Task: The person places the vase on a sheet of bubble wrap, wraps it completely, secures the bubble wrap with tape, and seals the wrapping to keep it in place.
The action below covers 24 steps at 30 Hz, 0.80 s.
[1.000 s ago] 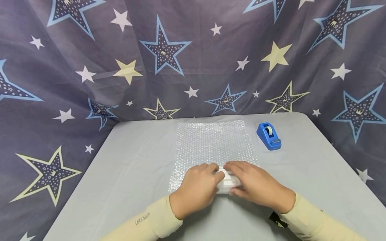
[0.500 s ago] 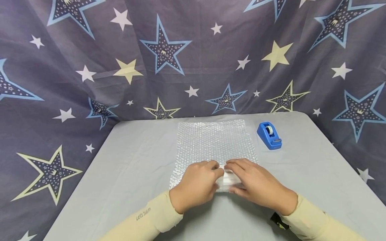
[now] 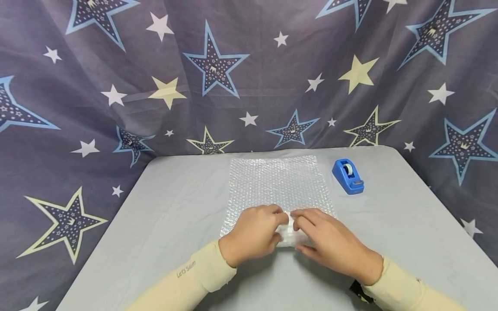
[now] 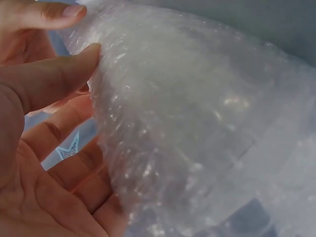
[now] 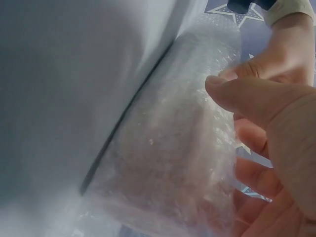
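A sheet of bubble wrap (image 3: pixel 276 181) lies flat on the table, its near end rolled round a whitish object (image 3: pixel 289 233) whose shape the wrap blurs. My left hand (image 3: pixel 254 235) grips the left part of this roll, thumb on the near side and fingers over the far side. Around the right part curls my right hand (image 3: pixel 334 242), its thumb low on the near side. Close up in the left wrist view, the wrapped roll (image 4: pixel 182 113) lies against the left thumb and fingers. In the right wrist view, the right thumb presses the bubble layer (image 5: pixel 168 133).
A blue tape dispenser (image 3: pixel 348 176) stands on the table, right of the sheet's far end. The grey-white table (image 3: pixel 175 198) stretches out to both sides. Behind it hangs a dark curtain (image 3: pixel 256 77) with stars.
Both hands and the roll have shifted slightly away from the near edge. The right fingers have bent more over the roll, and more bubble wrap covers the whitish object.
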Available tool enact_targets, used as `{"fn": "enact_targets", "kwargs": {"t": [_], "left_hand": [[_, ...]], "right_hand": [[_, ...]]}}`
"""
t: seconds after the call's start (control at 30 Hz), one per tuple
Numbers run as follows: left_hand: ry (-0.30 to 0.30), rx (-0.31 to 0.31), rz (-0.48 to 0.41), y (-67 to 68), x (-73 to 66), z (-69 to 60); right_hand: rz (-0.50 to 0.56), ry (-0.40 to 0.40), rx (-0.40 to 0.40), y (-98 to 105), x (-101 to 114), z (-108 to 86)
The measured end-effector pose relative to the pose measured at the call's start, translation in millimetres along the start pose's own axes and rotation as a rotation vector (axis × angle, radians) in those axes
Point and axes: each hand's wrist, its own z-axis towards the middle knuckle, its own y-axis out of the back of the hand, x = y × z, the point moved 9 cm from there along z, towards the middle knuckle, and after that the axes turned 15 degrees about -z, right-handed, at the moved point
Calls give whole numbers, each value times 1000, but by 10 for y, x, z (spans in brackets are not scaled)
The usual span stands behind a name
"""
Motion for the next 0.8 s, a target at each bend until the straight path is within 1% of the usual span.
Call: {"fn": "enact_targets", "kwargs": {"t": [0.13,0.27,0.37,0.8], "left_hand": [[30,20,-56,-6,57,21],[59,41,-90,-11,96,33],[68,51,-104,-17,113,42],[80,52,-144,-18,179,60]], "right_hand": [[-19,16,-9,-7,24,-4],[-35,11,7,-35,31,-11],[-48,4,20,-55,31,-20],[-90,2,59,-141,21,-34]]}}
